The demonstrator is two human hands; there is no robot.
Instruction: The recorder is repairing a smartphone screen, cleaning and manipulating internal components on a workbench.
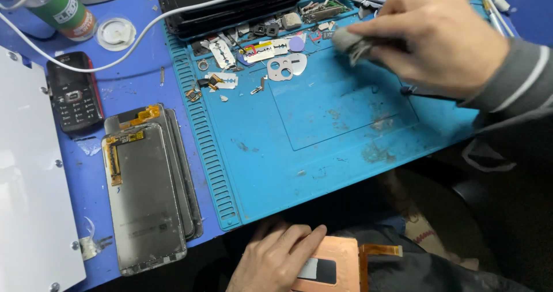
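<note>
We judge the copper-backed phone panel (331, 263) thin and fragile: our left hand (276, 257) presses it flat-fingered; our right hand (438, 38) pinches a soft grey cloth (351, 43).

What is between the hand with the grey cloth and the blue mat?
Nothing visible. The right hand holds the grey cloth just over the blue mat, with bare mat beneath; razor blades and small metal parts lie to its left.

Phone screens (151, 191) left of mat (322, 153)
</note>
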